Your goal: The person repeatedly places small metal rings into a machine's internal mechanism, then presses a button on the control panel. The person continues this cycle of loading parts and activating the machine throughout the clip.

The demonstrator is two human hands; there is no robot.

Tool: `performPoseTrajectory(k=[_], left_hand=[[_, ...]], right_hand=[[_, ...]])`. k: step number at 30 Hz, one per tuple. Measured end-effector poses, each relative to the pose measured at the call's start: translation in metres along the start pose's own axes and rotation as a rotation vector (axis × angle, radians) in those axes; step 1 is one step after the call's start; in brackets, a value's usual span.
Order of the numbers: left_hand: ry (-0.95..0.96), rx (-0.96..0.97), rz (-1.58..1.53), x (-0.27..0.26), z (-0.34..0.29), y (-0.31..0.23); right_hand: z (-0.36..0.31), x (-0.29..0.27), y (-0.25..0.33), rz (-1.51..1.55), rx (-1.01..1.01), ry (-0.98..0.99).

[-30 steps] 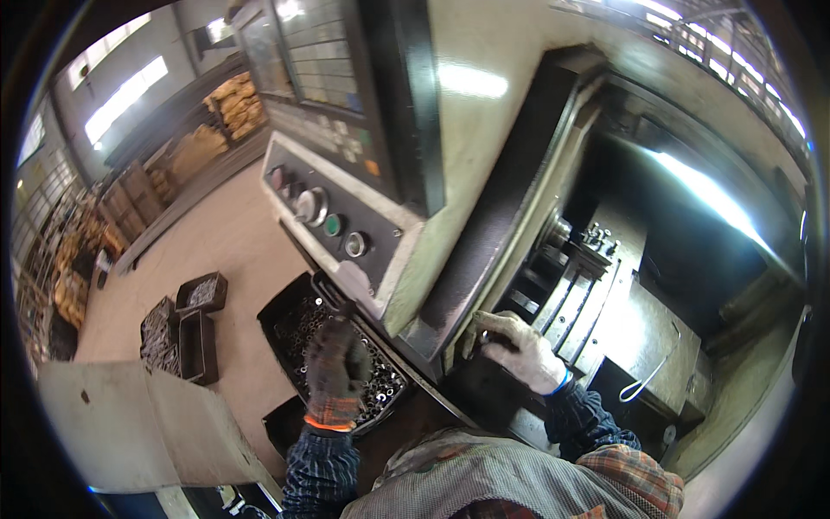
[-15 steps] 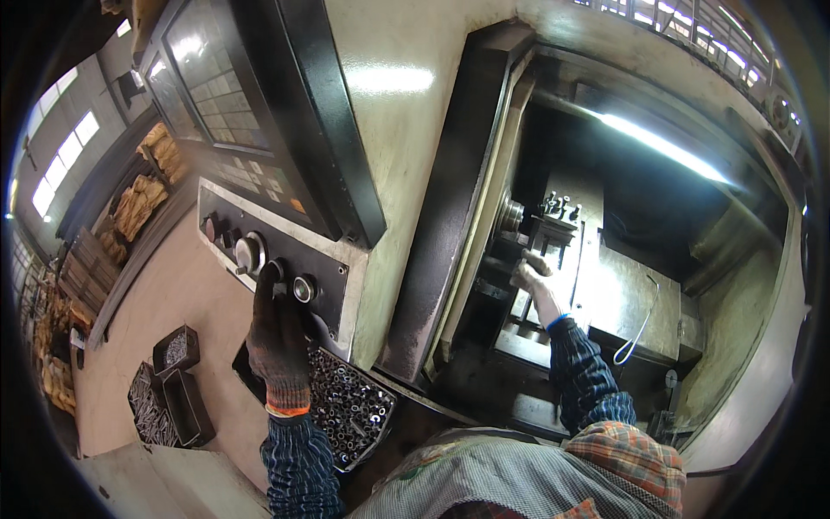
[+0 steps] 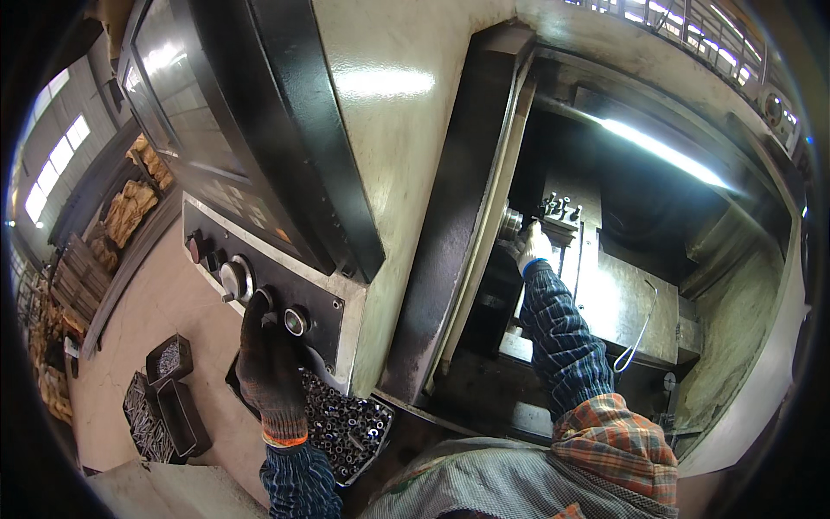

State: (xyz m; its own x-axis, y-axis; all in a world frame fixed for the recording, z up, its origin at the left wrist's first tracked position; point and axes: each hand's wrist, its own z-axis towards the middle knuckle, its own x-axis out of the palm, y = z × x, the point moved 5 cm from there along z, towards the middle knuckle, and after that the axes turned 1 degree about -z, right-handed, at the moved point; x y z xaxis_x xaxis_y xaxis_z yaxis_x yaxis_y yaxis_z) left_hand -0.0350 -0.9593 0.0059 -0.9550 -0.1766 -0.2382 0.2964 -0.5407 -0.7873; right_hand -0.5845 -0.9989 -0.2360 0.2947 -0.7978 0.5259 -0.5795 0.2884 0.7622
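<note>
Parts bin [image 3: 388, 427]: below control panel [image 3: 322, 334], probably kept there for quick reach.
Chuck [image 3: 513, 222]: inside machine bay [image 3: 735, 346], left of tool post [image 3: 558, 227].
Left hand [image 3: 272, 368]: fingers outstretched to panel button [image 3: 265, 297], unclenched.
Right hand [image 3: 533, 248]: reaching deep, beside chuck; I can't tell if it's gripping.

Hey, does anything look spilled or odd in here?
Nothing stands out as spilled. One mild oddity: the left hand wears a dark glove, the right hand a pale glove, so they look mismatched.
</note>
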Motion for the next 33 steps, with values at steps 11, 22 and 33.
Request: performPoseTrajectory(k=[11,22,33], left_hand=[[-0.081,-0.002,-0.169,0.011,-0.004,-0.007],[-0.053,-0.098,-0.509,0.008,-0.004,0.005],[-0.023,-0.013,-0.059,0.003,-0.006,0.002]], right_hand=[[0.019,-0.014,-0.010,0.047,-0.016,-0.002],[-0.029,0.000,0.019,-0.506,-0.173,0.027],[-0.006,0.002,-0.004,-0.217,-0.232,0.038]])
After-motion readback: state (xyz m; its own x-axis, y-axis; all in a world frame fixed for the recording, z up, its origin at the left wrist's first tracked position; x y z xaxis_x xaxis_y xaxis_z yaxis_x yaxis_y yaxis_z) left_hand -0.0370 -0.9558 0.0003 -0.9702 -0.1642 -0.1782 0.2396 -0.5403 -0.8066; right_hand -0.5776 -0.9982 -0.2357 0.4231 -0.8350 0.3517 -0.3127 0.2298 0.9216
